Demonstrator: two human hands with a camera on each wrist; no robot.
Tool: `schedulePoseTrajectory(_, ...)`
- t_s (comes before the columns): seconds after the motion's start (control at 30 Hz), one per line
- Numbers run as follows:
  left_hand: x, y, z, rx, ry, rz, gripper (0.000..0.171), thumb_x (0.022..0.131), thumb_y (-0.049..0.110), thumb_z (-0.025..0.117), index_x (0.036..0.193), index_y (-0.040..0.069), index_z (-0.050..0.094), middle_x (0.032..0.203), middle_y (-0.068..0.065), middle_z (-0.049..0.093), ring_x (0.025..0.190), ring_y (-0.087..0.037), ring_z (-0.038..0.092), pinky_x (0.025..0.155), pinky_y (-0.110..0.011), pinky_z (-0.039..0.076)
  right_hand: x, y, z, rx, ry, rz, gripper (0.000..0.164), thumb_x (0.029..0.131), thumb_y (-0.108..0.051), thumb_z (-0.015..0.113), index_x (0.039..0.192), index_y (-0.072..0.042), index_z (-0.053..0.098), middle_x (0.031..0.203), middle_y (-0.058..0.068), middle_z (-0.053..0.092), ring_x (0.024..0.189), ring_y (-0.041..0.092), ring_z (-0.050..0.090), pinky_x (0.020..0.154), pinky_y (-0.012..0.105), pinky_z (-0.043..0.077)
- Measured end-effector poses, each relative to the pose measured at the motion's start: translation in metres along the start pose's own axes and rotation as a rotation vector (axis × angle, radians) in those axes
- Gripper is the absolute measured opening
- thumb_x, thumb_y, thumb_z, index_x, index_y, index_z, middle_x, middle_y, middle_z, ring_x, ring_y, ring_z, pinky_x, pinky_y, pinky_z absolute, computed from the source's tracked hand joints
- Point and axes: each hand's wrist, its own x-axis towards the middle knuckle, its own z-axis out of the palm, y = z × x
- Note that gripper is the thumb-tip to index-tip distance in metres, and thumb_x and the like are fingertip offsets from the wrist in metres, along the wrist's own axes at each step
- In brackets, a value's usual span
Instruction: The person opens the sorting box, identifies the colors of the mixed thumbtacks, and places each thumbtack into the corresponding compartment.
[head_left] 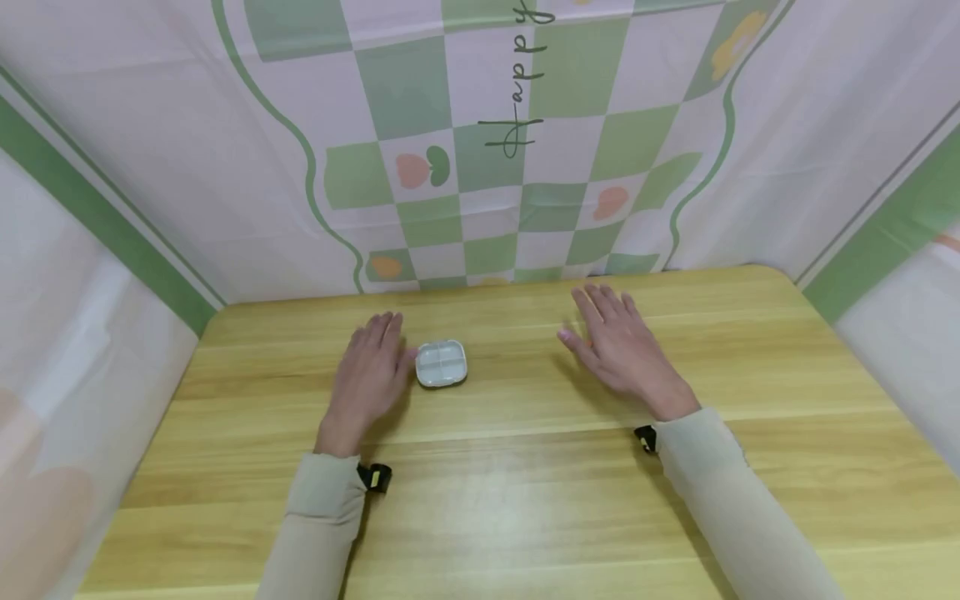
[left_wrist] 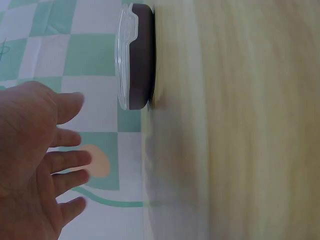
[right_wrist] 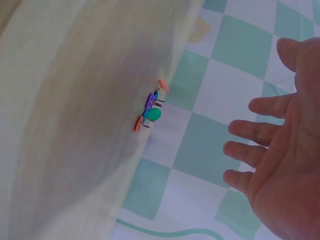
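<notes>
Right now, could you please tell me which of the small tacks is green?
The green tack, just below the purple tack in the right wrist view, is the one; the others look orange, purple or blue.

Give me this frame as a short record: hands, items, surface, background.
Left hand: beside the box, holding nothing
Right hand: above the table near the thumbtacks, holding nothing
Box: clear lid on, four compartments, dark sides
Thumbtacks: small cluster; orange, purple, blue, green
Table: wood-grain top
Background: cloth with green-and-white checks
</notes>
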Motion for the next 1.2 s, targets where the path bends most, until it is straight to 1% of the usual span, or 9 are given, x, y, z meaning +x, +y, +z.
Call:
schedulePoseTrajectory(0.1, 0.0, 0.004, 0.0, -0.054, -0.061, 0.01, 0.062, 0.096, 0.041, 0.041, 0.141, 0.0, 0.03, 0.142, -0.019, 0.036, 0.131, -0.034, 0.031, 0.107, -0.043, 0.019, 0.0, -0.001, 0.0, 0.014, -0.003, -0.002, 0.07, 0.096, -0.053, 0.029, 0.147, -0.005, 0.018, 0.148, 0.023, 0.021, 0.136, 0.039, 0.017, 0.108, 0.049, 0.005)
schedulePoseTrajectory(0.27, -0.002, 0.012, 0.0, -0.148, -0.163, 0.008, 0.075, 0.09, 0.057, 0.043, 0.142, 0.004, 0.031, 0.143, -0.015, 0.036, 0.131, -0.03, 0.032, 0.106, -0.039, 0.022, 0.001, -0.004, 0.0, 0.028, -0.008, -0.008, 0.071, 0.095, -0.054, 0.032, 0.146, -0.006, 0.022, 0.146, 0.023, 0.026, 0.134, 0.038, 0.022, 0.108, 0.047, 0.009)
schedulePoseTrajectory(0.4, -0.003, 0.016, 0.001, -0.21, -0.208, 0.002, 0.082, 0.082, 0.062, 0.052, 0.141, 0.007, 0.035, 0.141, -0.013, 0.039, 0.128, -0.029, 0.036, 0.103, -0.04, 0.026, 0.001, -0.006, 0.0, 0.039, -0.018, -0.012, 0.071, 0.094, -0.055, 0.035, 0.145, -0.006, 0.025, 0.144, 0.022, 0.03, 0.133, 0.038, 0.024, 0.108, 0.047, 0.01)
schedulePoseTrajectory(0.5, -0.004, 0.018, 0.001, -0.236, -0.234, -0.001, 0.082, 0.079, 0.06, 0.059, 0.14, 0.008, 0.037, 0.14, -0.011, 0.04, 0.126, -0.029, 0.037, 0.102, -0.042, 0.028, 0.0, -0.007, 0.001, 0.047, -0.028, -0.012, 0.072, 0.093, -0.055, 0.038, 0.144, -0.006, 0.026, 0.143, 0.021, 0.032, 0.133, 0.038, 0.025, 0.108, 0.047, 0.01)
schedulePoseTrajectory(0.67, -0.003, 0.018, 0.002, -0.233, -0.233, 0.024, 0.071, 0.079, 0.045, 0.067, 0.134, 0.008, 0.045, 0.134, -0.01, 0.045, 0.121, -0.026, 0.042, 0.1, -0.04, 0.03, 0.0, -0.009, 0.001, 0.062, -0.04, -0.017, 0.072, 0.092, -0.054, 0.043, 0.144, -0.007, 0.027, 0.142, 0.021, 0.034, 0.132, 0.038, 0.026, 0.108, 0.047, 0.011)
schedulePoseTrajectory(0.8, -0.001, 0.019, 0.002, -0.238, -0.224, 0.036, 0.062, 0.078, 0.038, 0.069, 0.129, 0.007, 0.05, 0.128, -0.008, 0.049, 0.113, -0.023, 0.046, 0.096, -0.037, 0.034, 0.0, -0.01, 0.002, 0.065, -0.036, -0.029, 0.072, 0.091, -0.053, 0.045, 0.144, -0.007, 0.028, 0.139, 0.021, 0.037, 0.131, 0.036, 0.029, 0.108, 0.047, 0.012)
schedulePoseTrajectory(1.0, -0.001, 0.022, 0.002, -0.261, -0.231, 0.015, 0.061, 0.077, 0.036, 0.071, 0.127, 0.006, 0.052, 0.126, -0.006, 0.05, 0.11, -0.02, 0.047, 0.093, -0.035, 0.036, 0.0, -0.012, 0.002, 0.069, -0.025, -0.049, 0.071, 0.09, -0.051, 0.048, 0.142, -0.007, 0.03, 0.134, 0.02, 0.041, 0.127, 0.035, 0.034, 0.107, 0.048, 0.016)
schedulePoseTrajectory(1.13, -0.001, 0.025, 0.002, -0.279, -0.237, 0.01, 0.062, 0.075, 0.036, 0.072, 0.126, 0.006, 0.053, 0.124, -0.006, 0.051, 0.107, -0.019, 0.048, 0.091, -0.034, 0.038, -0.001, -0.015, 0.001, 0.079, -0.026, -0.05, 0.07, 0.089, -0.05, 0.05, 0.142, -0.007, 0.031, 0.133, 0.02, 0.042, 0.126, 0.035, 0.036, 0.107, 0.047, 0.017)
schedulePoseTrajectory(1.2, -0.001, 0.026, 0.002, -0.283, -0.243, 0.014, 0.062, 0.075, 0.036, 0.073, 0.125, 0.006, 0.054, 0.123, -0.005, 0.051, 0.105, -0.018, 0.049, 0.089, -0.033, 0.038, -0.001, -0.017, 0.001, 0.084, -0.031, -0.052, 0.07, 0.089, -0.05, 0.051, 0.142, -0.008, 0.032, 0.133, 0.02, 0.043, 0.125, 0.036, 0.036, 0.106, 0.046, 0.02)
